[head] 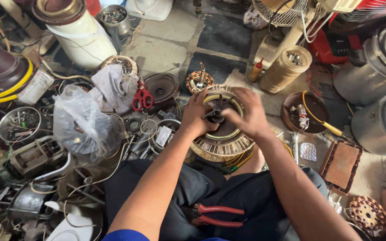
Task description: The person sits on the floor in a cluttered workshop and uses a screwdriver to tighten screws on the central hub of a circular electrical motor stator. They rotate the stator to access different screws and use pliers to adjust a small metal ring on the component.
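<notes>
We sit on the floor, both hands on a round motor (223, 134) between our knees. Our left hand (196, 114) and right hand (246, 114) grip its centre hub. Pliers (215, 215) lie on our lap; a slip could scrape the windings.

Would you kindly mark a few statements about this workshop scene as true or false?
1. Both hands rest on the round fan motor. True: the left hand and right hand are on top of it.
2. The red-handled scissors lie in the person's lap. False: they lie on the floor to the left of the motor; the red-handled pliers are in the lap.
3. A clear plastic bag sits left of the motor. True.
4. The yellow-handled screwdriver is held in the right hand. False: it lies across a brown round dish at the right.
</notes>
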